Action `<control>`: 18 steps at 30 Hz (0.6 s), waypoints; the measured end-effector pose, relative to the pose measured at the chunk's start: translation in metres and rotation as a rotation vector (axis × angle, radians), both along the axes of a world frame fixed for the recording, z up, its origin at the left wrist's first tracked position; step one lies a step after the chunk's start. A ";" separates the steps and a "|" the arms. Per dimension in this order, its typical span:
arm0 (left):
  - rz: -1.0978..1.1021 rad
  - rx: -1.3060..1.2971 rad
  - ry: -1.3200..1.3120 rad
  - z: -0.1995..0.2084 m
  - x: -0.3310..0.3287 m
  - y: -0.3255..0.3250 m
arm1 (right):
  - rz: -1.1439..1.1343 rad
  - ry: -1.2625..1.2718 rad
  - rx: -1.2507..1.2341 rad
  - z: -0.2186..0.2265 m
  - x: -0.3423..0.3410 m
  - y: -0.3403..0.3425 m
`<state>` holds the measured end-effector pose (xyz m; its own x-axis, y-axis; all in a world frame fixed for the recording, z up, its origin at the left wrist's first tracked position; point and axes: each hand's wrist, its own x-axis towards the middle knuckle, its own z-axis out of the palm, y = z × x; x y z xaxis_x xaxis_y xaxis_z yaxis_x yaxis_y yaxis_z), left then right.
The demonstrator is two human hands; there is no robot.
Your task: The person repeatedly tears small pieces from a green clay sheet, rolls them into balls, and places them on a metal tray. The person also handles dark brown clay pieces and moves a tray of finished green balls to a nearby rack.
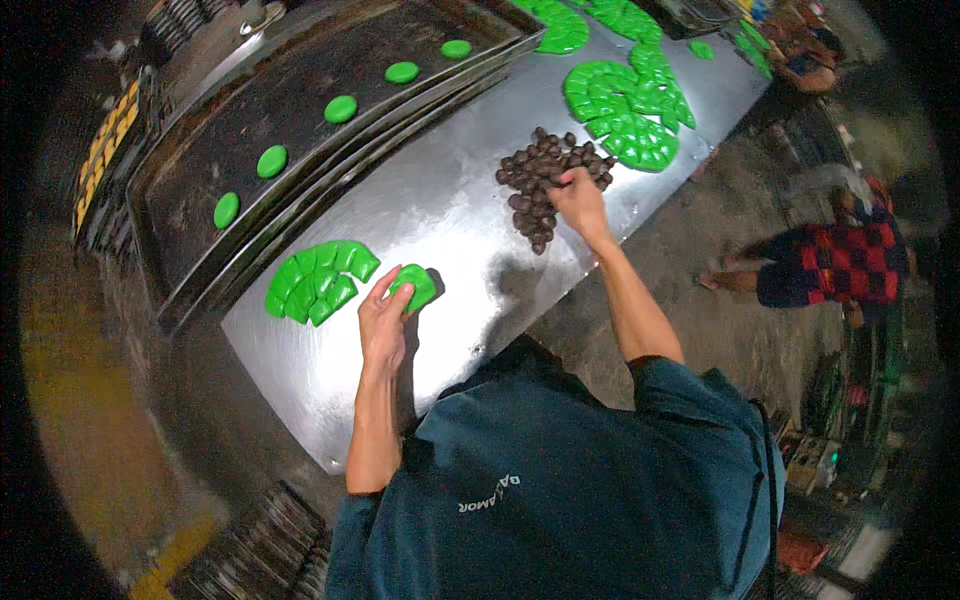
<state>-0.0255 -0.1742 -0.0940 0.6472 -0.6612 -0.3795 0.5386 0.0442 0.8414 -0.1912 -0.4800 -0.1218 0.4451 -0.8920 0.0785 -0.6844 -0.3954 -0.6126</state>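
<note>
My left hand [383,320] holds a flattened piece of bright green dough [418,285] between thumb and fingers, just above the metal table. Left of it lies a fan of cut green dough pieces [312,283], pressed close together. My right hand [580,203] reaches into a heap of small dark brown balls [540,165], its fingers pinched together at the heap's edge. Whether a ball is between those fingertips is too small to tell. Farther right, more green dough pieces [640,145] lie in curved rows.
A stack of dark baking trays [330,60] stands along the table's far left side. On the top tray rest several round green dough discs [341,109] in a row. The shiny metal table [450,230] ends at my body. A person in a red checked garment [850,262] is at right.
</note>
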 end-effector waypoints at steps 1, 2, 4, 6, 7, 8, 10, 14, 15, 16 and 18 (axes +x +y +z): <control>-0.032 0.065 -0.093 -0.007 0.002 -0.002 | 0.044 -0.174 0.135 0.008 0.002 0.003; -0.027 0.125 -0.126 -0.003 0.000 -0.007 | 0.083 -0.345 0.282 0.020 0.005 0.013; 0.035 0.041 0.018 -0.002 -0.005 -0.020 | 0.204 -0.549 0.613 0.067 0.026 0.062; 0.079 -0.075 0.124 0.003 -0.009 -0.034 | 0.455 -0.535 0.420 0.090 0.047 0.112; 0.116 -0.184 0.190 0.008 -0.012 -0.041 | 0.741 -0.558 -0.162 0.055 0.057 0.115; 0.124 -0.220 0.197 0.009 -0.011 -0.041 | 0.691 -0.426 -0.134 0.056 0.075 0.142; 0.152 -0.295 0.206 0.013 -0.005 -0.028 | 0.821 -0.373 -0.345 0.067 0.091 0.165; 0.196 -0.283 0.106 0.023 0.001 0.008 | 0.628 -0.243 0.150 0.091 0.112 0.172; 0.195 -0.165 0.062 0.020 0.000 0.012 | 0.724 -0.256 0.112 0.069 0.120 0.167; 0.119 -0.227 -0.058 0.032 -0.002 0.020 | 0.781 -0.106 0.774 0.090 0.128 0.172; 0.213 -0.130 -0.074 0.043 0.000 0.032 | 0.674 -0.188 0.840 0.091 0.136 0.189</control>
